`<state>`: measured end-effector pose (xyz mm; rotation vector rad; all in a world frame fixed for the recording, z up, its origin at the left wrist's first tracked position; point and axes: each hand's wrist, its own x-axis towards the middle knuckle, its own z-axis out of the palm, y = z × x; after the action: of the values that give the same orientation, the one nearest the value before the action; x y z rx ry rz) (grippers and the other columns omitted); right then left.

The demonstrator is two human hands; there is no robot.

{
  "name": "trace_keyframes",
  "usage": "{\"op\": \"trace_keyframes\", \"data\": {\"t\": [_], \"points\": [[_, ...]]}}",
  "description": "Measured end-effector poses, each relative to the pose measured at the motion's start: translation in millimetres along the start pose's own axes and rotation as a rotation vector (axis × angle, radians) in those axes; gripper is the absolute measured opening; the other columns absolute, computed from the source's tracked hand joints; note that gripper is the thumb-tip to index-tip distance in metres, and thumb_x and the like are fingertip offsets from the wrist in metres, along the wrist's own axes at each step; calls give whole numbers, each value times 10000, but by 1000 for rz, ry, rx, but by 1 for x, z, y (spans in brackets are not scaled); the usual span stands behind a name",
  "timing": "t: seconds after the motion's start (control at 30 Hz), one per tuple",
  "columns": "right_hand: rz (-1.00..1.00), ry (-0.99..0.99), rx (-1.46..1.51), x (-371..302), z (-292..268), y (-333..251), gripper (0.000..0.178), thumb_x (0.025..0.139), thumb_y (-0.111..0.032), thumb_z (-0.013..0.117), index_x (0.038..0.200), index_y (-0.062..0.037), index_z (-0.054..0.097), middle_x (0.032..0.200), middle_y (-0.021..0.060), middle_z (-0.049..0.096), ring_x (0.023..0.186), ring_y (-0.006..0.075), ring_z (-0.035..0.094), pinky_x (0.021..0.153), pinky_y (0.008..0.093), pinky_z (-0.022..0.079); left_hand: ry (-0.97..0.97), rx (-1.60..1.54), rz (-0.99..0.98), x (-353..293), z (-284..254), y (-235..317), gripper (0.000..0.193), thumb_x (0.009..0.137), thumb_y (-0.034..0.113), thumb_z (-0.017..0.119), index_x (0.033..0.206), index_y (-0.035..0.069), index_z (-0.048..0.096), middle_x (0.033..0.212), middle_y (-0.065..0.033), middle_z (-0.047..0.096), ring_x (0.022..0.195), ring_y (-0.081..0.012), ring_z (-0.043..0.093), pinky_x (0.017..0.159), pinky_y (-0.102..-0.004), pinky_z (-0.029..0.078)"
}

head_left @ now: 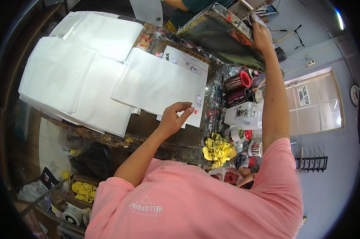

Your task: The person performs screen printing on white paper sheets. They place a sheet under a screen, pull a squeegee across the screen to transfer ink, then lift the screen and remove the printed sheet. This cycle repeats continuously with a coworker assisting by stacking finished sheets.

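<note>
My right hand, arm stretched up and away, grips the upper edge of a paint-stained screen printing frame. The frame stands tilted up at the far end of the work board. My left hand hovers over or rests at the near right corner of a white sheet. Its thumb and forefinger are apart, with nothing visible between them. That sheet lies over a printed white sheet, whose right and far margins show dark and red marks. Small tabs stick up near its edges.
A broad pile of white paper covers the left of the ink-stained table. To the right stand ink cans, tubs and a crumpled yellow cloth. Another person's arm shows at the far edge. Boxes and bags sit low at left.
</note>
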<state>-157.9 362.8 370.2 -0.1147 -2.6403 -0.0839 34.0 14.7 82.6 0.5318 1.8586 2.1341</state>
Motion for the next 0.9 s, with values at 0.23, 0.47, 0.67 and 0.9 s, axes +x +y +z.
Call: {"op": "trace_keyframes", "data": {"t": [0.23, 0.47, 0.67, 0.9], "points": [[-421, 282, -293, -24, 0, -18, 369, 1037, -161, 509, 1378, -62, 610, 1166, 180, 721, 904, 418, 746, 750, 517, 606, 217, 514, 764, 54, -7, 109, 175, 877, 131, 852, 1015, 47, 783, 878, -122, 732, 860, -271, 715, 792, -393, 543], [-113, 165, 16, -43, -13, -43, 342, 1076, -321, 488, 1206, -67, 677, 1109, 209, 739, 931, 442, 733, 800, 557, 584, -287, -225, -384, 153, 34, 157, 409, 1099, 367, 544, 1223, 16, 715, 1162, -132, 734, 1091, -265, 678, 1002, -430, 531], [-110, 196, 90, -33, -9, -41, 451, 1083, -458, 463, 1178, -83, 694, 1090, 255, 753, 1046, 492, 698, 899, 585, 550, -42, -1277, -467, 194, 119, 91, 813, 1127, 610, 276, 1597, -48, 359, 1629, -220, 413, 1559, -329, 323, 1302, -526, 238], [101, 96, 177, -39, -19, -53, 498, 1081, -497, 430, 1261, -124, 706, 1172, 244, 744, 1123, 491, 677, 979, 579, 522, -24, -1594, -399, 220, 144, 91, 994, 1057, 769, 251, 1647, -31, 277, 1673, -214, 360, 1644, -320, 138, 1322, -507, 161]]}}
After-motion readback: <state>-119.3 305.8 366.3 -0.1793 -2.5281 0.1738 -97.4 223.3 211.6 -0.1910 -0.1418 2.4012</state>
